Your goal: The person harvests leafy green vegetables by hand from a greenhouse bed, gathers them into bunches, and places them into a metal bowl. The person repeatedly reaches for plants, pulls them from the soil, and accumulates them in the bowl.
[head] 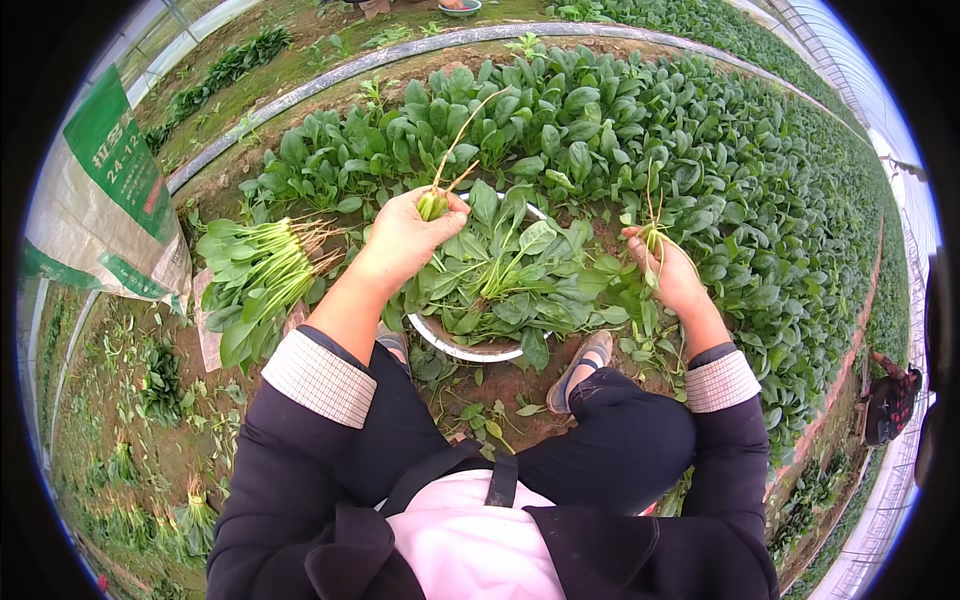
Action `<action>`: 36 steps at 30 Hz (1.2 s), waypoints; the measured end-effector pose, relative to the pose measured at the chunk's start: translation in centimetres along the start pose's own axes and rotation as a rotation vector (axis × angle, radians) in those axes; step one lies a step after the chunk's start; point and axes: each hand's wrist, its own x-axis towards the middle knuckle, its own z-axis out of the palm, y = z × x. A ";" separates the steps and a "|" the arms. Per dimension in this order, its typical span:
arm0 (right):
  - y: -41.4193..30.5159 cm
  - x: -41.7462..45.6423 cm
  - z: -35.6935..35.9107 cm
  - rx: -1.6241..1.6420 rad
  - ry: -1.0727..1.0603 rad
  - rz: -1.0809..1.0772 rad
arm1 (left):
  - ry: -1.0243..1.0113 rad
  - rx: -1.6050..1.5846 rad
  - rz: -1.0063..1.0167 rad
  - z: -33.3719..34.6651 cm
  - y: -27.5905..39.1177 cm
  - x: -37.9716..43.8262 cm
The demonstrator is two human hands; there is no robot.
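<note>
My left hand [411, 234] is closed around a few spinach plants [433, 205], their pale roots pointing up and away from me. Off to the right, my right hand [667, 268] pinches another small spinach plant [654, 238] with thin roots upward and leaves hanging beneath. Between my feet and the growing crop stands a round metal basin [480, 354] heaped with loose spinach [510, 270]. Left of my left hand lies a neat pile of spinach [262, 274], stems side by side and roots toward the basin; it partly covers a pale sheet [206, 330].
Dense growing spinach [750, 225] fills the bed ahead and right. A printed woven sack [127, 195] stands at left. Tied bunches [195, 517] lie at lower left. A grey hose [420, 52] curves across the back. Another person [892, 401] is at far right, near the greenhouse wall.
</note>
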 end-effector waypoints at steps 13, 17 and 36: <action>-12.6 4.0 7.4 0.815 0.151 -0.146 | -0.014 -0.242 0.060 -1.1 0.4 -1.7; -14.6 5.0 8.3 1.040 0.252 -0.136 | -0.066 -0.226 0.121 -0.8 -0.3 -1.5; -13.4 8.9 5.7 1.136 0.559 -0.181 | 0.035 -0.066 0.191 0.9 -1.2 0.6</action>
